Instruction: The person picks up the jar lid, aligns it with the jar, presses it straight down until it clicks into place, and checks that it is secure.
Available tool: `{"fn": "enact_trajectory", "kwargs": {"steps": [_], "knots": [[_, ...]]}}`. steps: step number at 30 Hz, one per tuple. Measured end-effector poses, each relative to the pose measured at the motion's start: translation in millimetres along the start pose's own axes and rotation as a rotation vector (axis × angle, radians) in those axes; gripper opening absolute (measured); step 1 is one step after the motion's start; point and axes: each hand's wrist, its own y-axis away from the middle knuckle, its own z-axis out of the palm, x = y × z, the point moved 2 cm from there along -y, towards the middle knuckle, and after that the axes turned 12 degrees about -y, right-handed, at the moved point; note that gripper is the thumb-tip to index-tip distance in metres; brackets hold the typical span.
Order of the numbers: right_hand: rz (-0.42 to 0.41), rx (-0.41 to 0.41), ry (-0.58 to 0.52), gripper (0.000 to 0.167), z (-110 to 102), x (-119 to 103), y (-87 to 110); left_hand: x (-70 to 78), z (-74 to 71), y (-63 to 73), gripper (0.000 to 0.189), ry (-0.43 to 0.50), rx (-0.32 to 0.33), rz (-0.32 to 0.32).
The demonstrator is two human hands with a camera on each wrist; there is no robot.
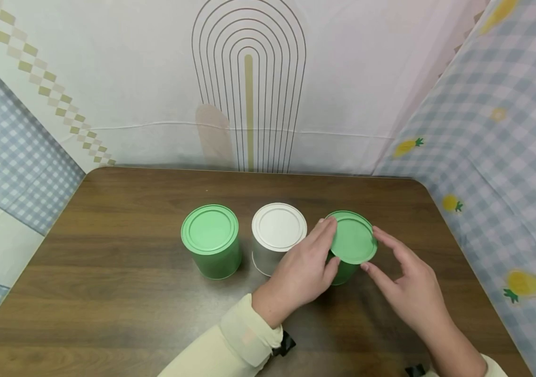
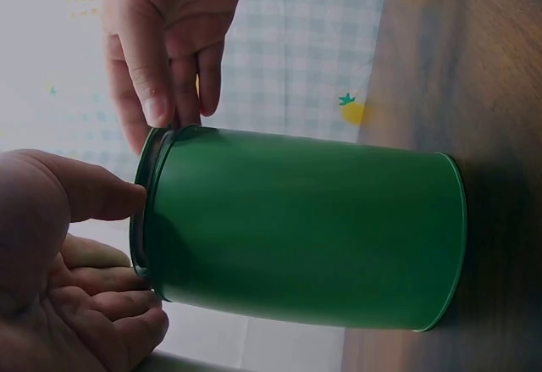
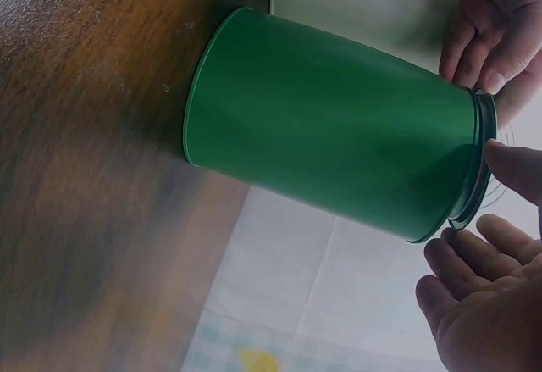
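At the table's right side stands a green can with a round green lid on top. My left hand touches the lid's left edge, thumb toward the front. My right hand holds the opposite edge between thumb and forefinger. In the left wrist view, the can's smooth side fills the middle, and a narrow gap shows under the lid. From the right wrist, the lid looks slightly raised and tilted on the can's mouth. The can's inside is hidden.
A white can with its lid on stands just left of the hands, partly covered by my left wrist. Farther left is another lidded green can. The brown wooden table meets a patterned cloth at the back.
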Motion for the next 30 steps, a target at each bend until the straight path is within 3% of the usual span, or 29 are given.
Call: {"fn": "enact_trajectory", "kwargs": {"steps": [22, 30], "knots": [[0.05, -0.013, 0.014, 0.071, 0.9, 6.6, -4.9, 0.7, 3.2, -6.9, 0.062, -0.034, 0.039, 0.024], [0.069, -0.026, 0.032, 0.069, 0.7, 9.0, -6.6, 0.9, 5.7, -8.0, 0.063, -0.016, 0.002, 0.001]]}}
